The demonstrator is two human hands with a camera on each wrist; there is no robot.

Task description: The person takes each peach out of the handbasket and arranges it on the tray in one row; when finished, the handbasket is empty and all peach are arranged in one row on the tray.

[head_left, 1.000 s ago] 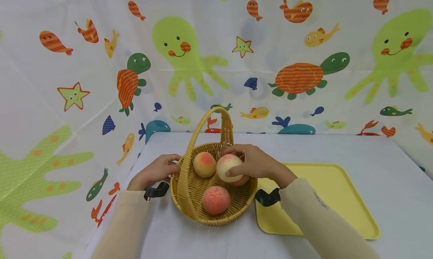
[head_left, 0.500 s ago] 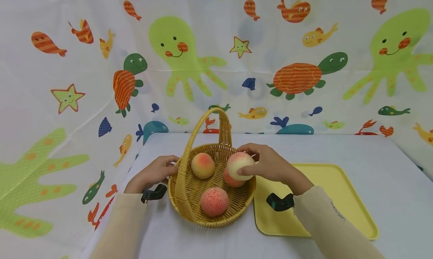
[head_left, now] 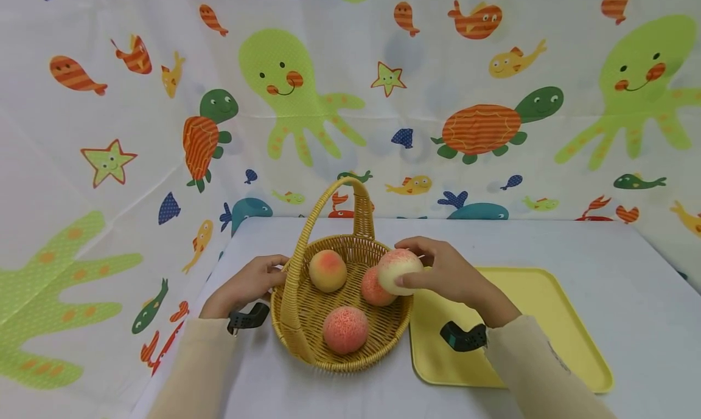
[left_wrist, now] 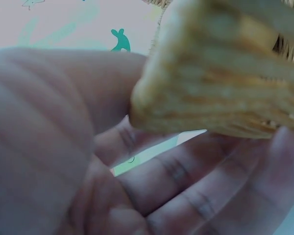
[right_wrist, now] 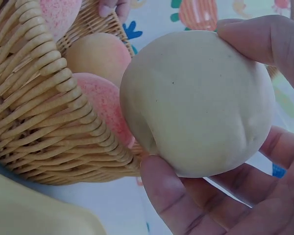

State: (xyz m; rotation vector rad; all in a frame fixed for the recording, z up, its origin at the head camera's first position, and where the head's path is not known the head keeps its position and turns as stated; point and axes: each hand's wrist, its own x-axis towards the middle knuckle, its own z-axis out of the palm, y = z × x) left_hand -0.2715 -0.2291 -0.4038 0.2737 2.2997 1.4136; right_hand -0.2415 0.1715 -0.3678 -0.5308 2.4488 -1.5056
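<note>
A pale peach with a pink top (head_left: 398, 273) is pinched between the thumb and fingers of my right hand (head_left: 451, 273), at the right rim of the wicker basket (head_left: 350, 365). In the right wrist view, the peach's cream side (right_wrist: 196, 103) faces the camera. My left hand (head_left: 252, 283) grips the basket's left rim; in the left wrist view the thumb and fingers (left_wrist: 166, 176) lie around the woven edge (left_wrist: 210, 93). Inside the basket sit a yellow-orange peach (head_left: 328, 271), a pink peach (head_left: 345, 330) and another pink peach (head_left: 375, 287), partly hidden behind the held one.
A yellow tray (head_left: 547, 340) lies on the white table (head_left: 619, 273) to the right of the basket, under my right forearm. The basket's tall handle (head_left: 297, 267) arches over its left side. A curtain with sea animals (head_left: 383, 36) hangs behind and to the left.
My right hand has moved to the right with the pale peach, from over the basket's inside to its right rim, uncovering more of the pink peach below. My left hand keeps its grip.
</note>
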